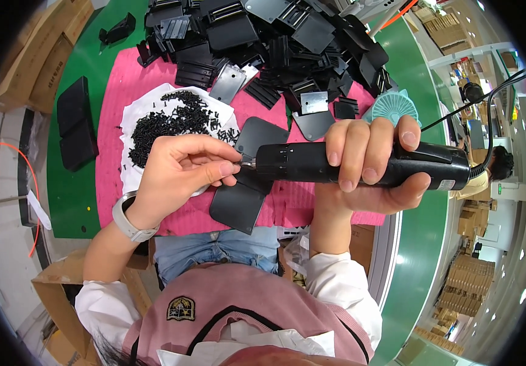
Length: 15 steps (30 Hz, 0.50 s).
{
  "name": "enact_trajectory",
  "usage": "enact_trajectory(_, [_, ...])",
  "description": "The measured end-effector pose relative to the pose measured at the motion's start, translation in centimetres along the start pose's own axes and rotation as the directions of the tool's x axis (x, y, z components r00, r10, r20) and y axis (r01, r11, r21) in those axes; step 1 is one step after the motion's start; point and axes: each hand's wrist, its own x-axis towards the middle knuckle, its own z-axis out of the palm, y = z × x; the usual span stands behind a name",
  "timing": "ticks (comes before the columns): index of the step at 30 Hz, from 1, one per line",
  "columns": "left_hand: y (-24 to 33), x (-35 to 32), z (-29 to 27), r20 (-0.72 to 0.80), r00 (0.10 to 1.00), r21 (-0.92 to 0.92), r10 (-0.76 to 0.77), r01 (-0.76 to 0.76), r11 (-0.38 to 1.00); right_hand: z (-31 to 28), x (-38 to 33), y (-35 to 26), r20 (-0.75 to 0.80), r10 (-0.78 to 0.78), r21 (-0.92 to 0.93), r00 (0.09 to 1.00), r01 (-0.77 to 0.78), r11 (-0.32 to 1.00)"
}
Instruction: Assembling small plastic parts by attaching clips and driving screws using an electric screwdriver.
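Observation:
My right hand (373, 158) is wrapped round a black electric screwdriver (299, 162), which lies level with its bit toward the left. At the tip of its metal bit (249, 163), the thumb and fingers of my left hand (193, 165) are pinched together. What they hold is too small and hidden to make out. Underneath, on the pink foam mat (113, 122), lies a black hinged bracket (237, 206) with flat plates, partly covered by the tool. A heap of small black screws (168, 125) rests on a white cloth (147, 100) beside my left hand.
Many black brackets (232, 30) are piled at the far side of the green table (418, 201). A teal round fan-like grille (395, 108) stands beyond my right hand. Black flat parts (77, 122) lie at the left. The screwdriver's cable (492, 116) runs off right.

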Motion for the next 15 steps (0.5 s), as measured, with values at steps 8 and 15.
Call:
enact_trajectory(8, [-0.44,0.02,0.05,-0.022,1.0,-0.078,0.018,-0.02,0.997,0.07,0.09,0.25,0.022,0.067,0.008,0.998,-0.067,0.998])
enact_trajectory(15, [-0.65,-0.17,0.3,-0.014,0.998,-0.097,0.057,-0.058,0.994,-0.15,-0.05,-0.01,0.032,0.068,0.03,0.997,-0.069,0.997])
